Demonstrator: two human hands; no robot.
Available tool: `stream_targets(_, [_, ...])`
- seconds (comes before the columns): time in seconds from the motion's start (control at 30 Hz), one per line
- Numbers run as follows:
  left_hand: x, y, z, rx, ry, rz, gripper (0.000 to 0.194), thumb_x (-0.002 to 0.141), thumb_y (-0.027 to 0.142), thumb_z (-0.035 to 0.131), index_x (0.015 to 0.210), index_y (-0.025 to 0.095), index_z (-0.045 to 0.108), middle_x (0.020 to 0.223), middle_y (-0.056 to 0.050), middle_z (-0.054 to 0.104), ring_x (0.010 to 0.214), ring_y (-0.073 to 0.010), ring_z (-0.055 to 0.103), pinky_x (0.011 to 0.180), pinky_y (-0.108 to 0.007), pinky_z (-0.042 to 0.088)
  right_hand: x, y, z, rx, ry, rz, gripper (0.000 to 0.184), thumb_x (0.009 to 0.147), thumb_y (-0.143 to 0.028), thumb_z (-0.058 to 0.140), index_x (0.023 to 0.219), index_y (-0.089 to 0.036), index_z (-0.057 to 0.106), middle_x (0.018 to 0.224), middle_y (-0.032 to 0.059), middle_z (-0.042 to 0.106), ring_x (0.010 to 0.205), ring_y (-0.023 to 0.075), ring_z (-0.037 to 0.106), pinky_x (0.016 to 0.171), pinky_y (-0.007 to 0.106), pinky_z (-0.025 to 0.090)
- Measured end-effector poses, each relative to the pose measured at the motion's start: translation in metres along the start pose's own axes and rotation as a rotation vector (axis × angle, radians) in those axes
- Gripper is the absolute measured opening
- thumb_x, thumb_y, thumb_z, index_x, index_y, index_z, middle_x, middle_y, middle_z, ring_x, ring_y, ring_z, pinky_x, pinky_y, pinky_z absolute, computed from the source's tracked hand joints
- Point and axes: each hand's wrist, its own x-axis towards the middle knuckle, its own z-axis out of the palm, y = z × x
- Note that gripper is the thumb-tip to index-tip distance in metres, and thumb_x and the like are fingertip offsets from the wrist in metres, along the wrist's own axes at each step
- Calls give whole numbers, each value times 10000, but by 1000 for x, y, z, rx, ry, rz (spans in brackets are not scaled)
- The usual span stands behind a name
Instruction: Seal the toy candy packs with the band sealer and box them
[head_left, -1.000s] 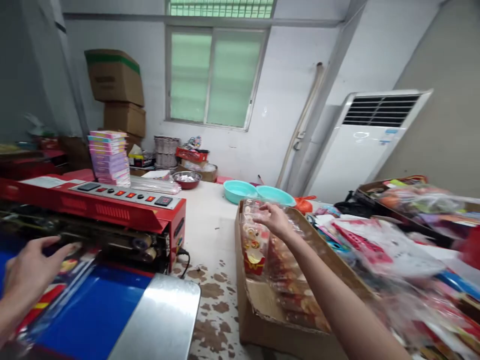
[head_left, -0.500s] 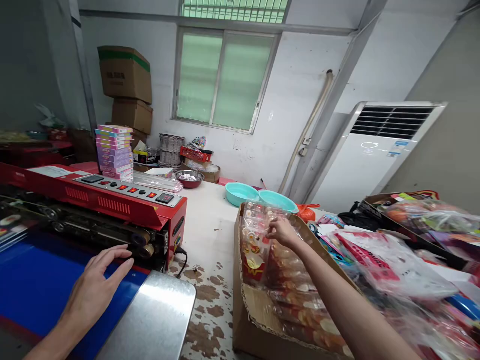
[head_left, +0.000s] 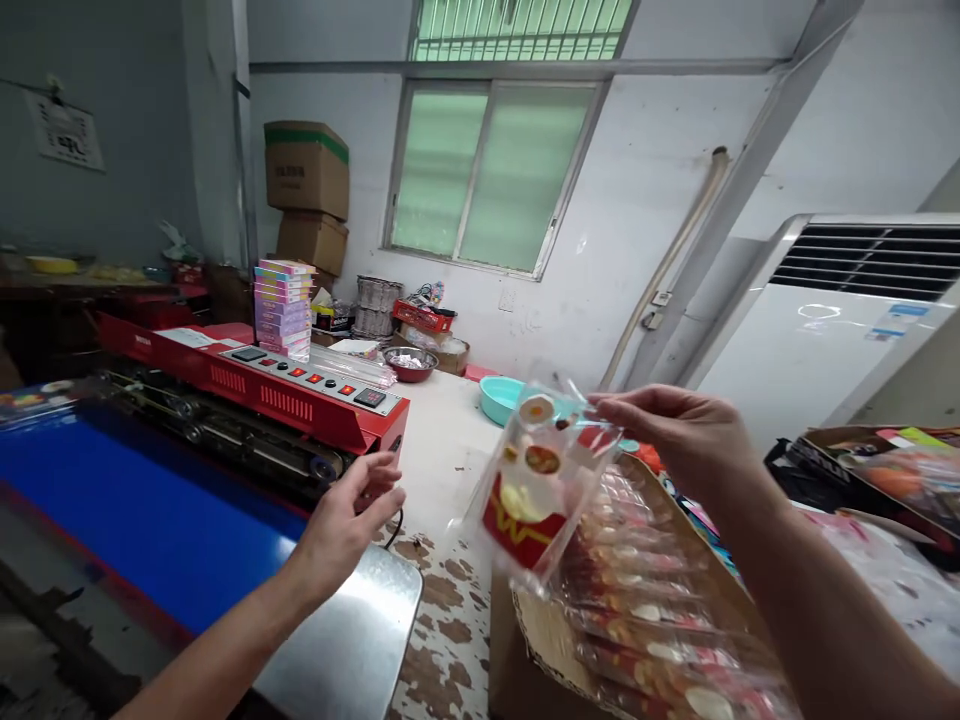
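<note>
My right hand (head_left: 675, 425) pinches the upper right corner of a clear plastic packet (head_left: 525, 485), which hangs tilted. Inside the packet show a red piece with a yellow zigzag and several small food-like pieces; motion blurs it somewhat. Below it stands a cardboard box (head_left: 551, 635) with rows of similar clear packets (head_left: 645, 590). My left hand (head_left: 352, 520) is empty, its fingers apart and slightly curled. It hovers over the metal plate (head_left: 352, 620) at the end of a blue conveyor belt (head_left: 172, 520), close to the red sealing machine (head_left: 300, 390).
Turquoise basins (head_left: 499, 400) and a bowl of small wrapped items (head_left: 411, 364) stand farther back on the worn white table (head_left: 442, 450). Stacked small boxes (head_left: 283, 310) rise behind the machine. Bagged goods (head_left: 885, 570) crowd the right side, near an air conditioner (head_left: 840, 330).
My right hand has lifted a packet out of the cardboard box, toward me. My left hand has shifted right, from over the belt to over the metal plate. The view has turned left.
</note>
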Motion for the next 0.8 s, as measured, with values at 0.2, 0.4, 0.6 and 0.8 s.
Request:
stream_targets(0.2, [-9,19,11,-384,-229,-185,497,752,540,637,1092,179,631,1013,-88,695,851,-171,641,685,-223,453,-57,43,77,249,-242,204,254,580,-394,831,664,-181,721,767,80,742,690,192,660,619,287,532])
stream_targets(0.4, [-25,-9,-6,-422,-101,-291,318,725,421,709,900,156,685,832,-64,703,715,-135,617,633,-217,476,-87,72,126,427,-280,398,267,549,-389,849,624,-177,704,720,52,732,657,159,648,633,257,513])
stream_targets(0.6, [-30,-18,-18,-475,-79,-312,315,723,363,719,903,106,683,867,-105,700,729,-164,638,674,-274,524,-98,84,148,468,-302,437,267,575,-380,839,622,-162,693,647,32,699,583,130,599,585,249,479])
stream_targets(0.8, [-35,-21,-22,-364,-48,-322,290,665,284,752,873,102,664,809,-94,702,640,-155,646,586,-244,511,-109,98,160,478,-296,470,269,587,-386,833,622,-164,685,616,19,682,585,130,586,599,258,462])
